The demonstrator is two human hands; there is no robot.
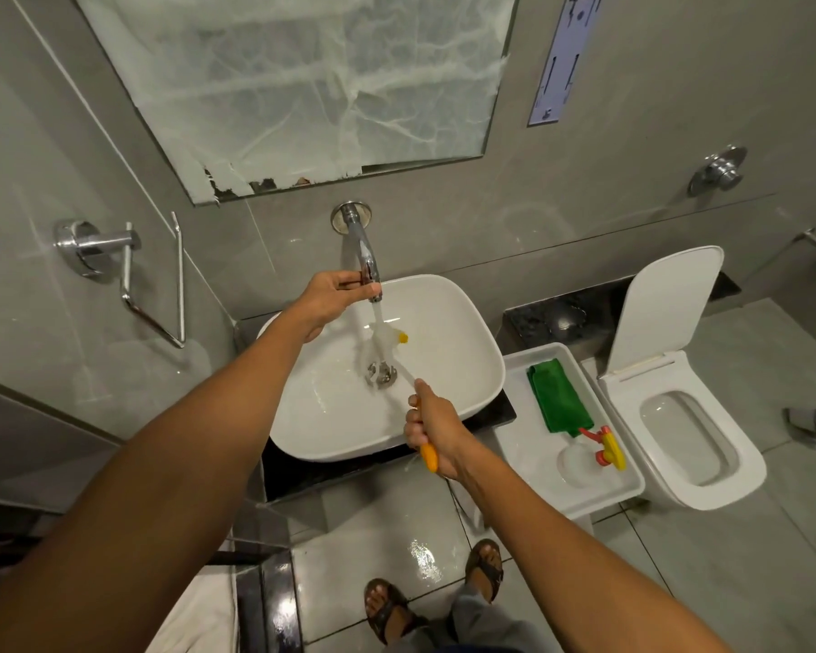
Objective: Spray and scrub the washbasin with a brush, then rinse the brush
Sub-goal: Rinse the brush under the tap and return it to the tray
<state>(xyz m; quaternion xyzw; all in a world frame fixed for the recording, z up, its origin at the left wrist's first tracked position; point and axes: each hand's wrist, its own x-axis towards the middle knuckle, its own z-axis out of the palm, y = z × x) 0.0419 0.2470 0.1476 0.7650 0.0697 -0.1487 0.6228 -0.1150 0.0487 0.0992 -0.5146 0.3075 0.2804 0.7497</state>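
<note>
At far left a chrome towel holder [128, 271] stood out from the grey wall. The left hand [327, 298] reached to the chrome tap [367, 256], its grip closed around the spout's end, fingers partly hiding the outlet. Water ran down into the white washbasin [462, 341], blurring the brush [389, 344] head held under the stream, so the bristles were hard to make out; only a yellow tip showed clearly. The right hand [432, 428] held the brush's orange handle in a full fist, covering most of it, above the basin's front rim. To the right, a white tray [533, 459] carried a green cloth [559, 400] and a spray bottle [590, 457], beside the open toilet [679, 417].
</note>
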